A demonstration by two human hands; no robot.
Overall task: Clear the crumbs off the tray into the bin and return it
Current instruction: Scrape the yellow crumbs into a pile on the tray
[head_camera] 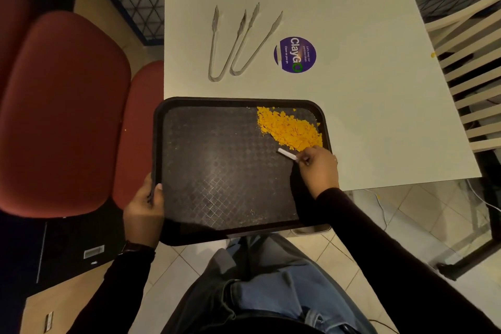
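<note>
In the head view, a dark tray (211, 171) with a bumpy diamond pattern is seen in the middle of the picture. Its far part lies over the near edge of a white table (366, 22), and its near part sticks out over the lap. Whether it rests on the table or is lifted a little cannot be told.

A pile of yellow crumbs (290, 127) is heaped on the tray at about 2 o'clock, close to the far right corner. A few tiny bits are scattered at about 5 o'clock.

The tray's left rim, at about 8 o'clock, is gripped by the left hand (143, 209), with the thumb laid on top of the rim. A small white strip (287, 154) is pinched in the right hand (320, 168) at about 3 o'clock on the tray. The strip's far end is set right beside the near edge of the pile.

On the table, at 12 o'clock from the tray, the first tongs (217, 46) and the second tongs (254, 40) are laid side by side. A round purple sticker (295, 55) is seen just to their right, at about 1 o'clock.

Red chairs (62, 111) are seen at 9 o'clock and a wooden chair (466, 76) at 3 o'clock. Blue jeans (271, 293) are seen at 6 o'clock.
</note>
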